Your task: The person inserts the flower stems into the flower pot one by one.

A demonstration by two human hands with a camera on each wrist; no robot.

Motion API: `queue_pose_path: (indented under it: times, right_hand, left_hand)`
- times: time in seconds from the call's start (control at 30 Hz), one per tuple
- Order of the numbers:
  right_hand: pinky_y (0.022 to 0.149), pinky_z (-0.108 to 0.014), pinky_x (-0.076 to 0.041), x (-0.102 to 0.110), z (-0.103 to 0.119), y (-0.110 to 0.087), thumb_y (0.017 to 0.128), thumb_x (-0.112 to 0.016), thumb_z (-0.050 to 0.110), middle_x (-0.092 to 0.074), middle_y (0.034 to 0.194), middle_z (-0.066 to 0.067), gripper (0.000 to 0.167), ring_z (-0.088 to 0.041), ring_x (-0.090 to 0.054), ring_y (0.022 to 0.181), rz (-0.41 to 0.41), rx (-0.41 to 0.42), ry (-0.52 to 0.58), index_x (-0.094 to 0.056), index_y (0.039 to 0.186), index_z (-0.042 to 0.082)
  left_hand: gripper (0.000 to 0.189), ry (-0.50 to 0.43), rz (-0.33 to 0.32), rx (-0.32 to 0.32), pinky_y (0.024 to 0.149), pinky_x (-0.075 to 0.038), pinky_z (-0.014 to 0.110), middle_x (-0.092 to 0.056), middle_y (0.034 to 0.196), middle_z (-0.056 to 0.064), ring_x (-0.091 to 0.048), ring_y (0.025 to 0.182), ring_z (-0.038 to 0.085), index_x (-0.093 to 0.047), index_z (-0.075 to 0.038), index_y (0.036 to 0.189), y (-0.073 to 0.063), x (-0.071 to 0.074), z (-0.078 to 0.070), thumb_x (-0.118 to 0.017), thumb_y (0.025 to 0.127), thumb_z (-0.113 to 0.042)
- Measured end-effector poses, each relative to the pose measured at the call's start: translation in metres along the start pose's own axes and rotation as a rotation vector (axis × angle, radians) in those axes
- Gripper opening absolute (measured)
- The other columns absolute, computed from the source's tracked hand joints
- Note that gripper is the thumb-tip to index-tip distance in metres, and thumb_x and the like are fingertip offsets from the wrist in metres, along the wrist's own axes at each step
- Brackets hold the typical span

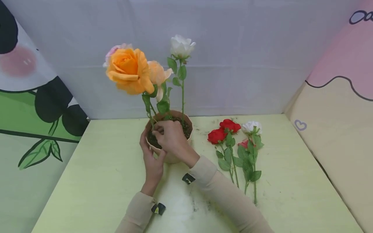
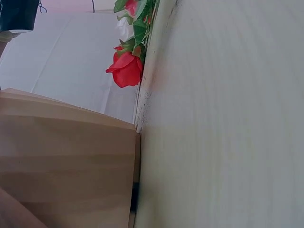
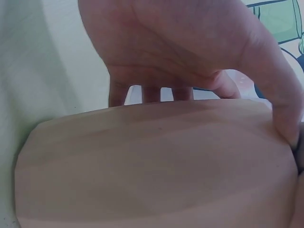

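The most likely trouble is a lean. The orange rose [image 1: 128, 69] carries a big, heavy-looking bloom over the left side of the flowerpot [image 1: 171, 159], so if its stem sits shallow in the soil [image 1: 186, 130], it could tip outward. The right hand [image 1: 174, 136] is over the pot, fingers curled in, thumb and forefinger seemingly pinching a stem low down, apparently the orange rose's; letting go early might let it sag. Pressing hard could also nudge the peach rose [image 1: 157, 72], crowded just beside it. The left hand [image 1: 152, 163] cups the pot's left side, partly open around the wall; should that grip slip, the pot could slide or tip on the tabletop [image 1: 102, 168]. The white rose [image 1: 182, 48] stands upright, apart, so seems less at risk.
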State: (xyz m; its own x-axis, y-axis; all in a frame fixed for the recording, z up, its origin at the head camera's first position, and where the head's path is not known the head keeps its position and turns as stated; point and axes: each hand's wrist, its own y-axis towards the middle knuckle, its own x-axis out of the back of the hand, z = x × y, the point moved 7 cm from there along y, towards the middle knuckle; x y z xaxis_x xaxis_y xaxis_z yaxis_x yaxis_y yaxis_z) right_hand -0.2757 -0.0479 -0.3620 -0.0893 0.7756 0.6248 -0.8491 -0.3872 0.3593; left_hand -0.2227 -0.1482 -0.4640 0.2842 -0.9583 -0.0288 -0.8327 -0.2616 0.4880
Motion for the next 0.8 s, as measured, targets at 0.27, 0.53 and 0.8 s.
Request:
queue_pose_path:
  times: [0.27,0.53,0.8]
  right_hand:
    - [0.070,-0.017,-0.058,0.001,0.001,-0.001,0.100,-0.080,0.009,-0.085,0.095,-0.004,0.008,-0.012,-0.080,0.083,-0.014,0.007,0.003,-0.086,0.104,0.007]
    - [0.072,-0.018,-0.058,0.008,-0.002,-0.006,0.097,-0.086,0.014,-0.085,0.096,-0.005,0.012,-0.014,-0.081,0.083,-0.112,0.023,0.072,-0.087,0.105,0.005]
    - [0.066,-0.015,-0.055,0.012,-0.002,-0.010,0.093,-0.090,0.016,-0.083,0.087,-0.003,0.011,-0.010,-0.077,0.073,-0.197,0.071,0.084,-0.086,0.097,0.006]
  left_hand:
    - [0.093,-0.004,0.001,0.002,0.126,-0.023,0.074,-0.025,0.181,0.001,-0.033,0.162,0.025,-0.020,-0.015,0.175,0.000,0.001,0.000,-0.070,0.096,-0.010]
    - [0.094,0.007,0.021,-0.005,0.125,-0.021,0.077,-0.026,0.181,0.001,-0.033,0.163,0.026,-0.020,-0.016,0.176,0.000,-0.001,-0.001,-0.072,0.098,-0.011]
    - [0.092,-0.002,0.021,-0.014,0.126,-0.018,0.078,-0.024,0.182,0.001,-0.028,0.165,0.027,-0.020,-0.015,0.175,0.000,-0.001,-0.002,-0.072,0.099,-0.010]
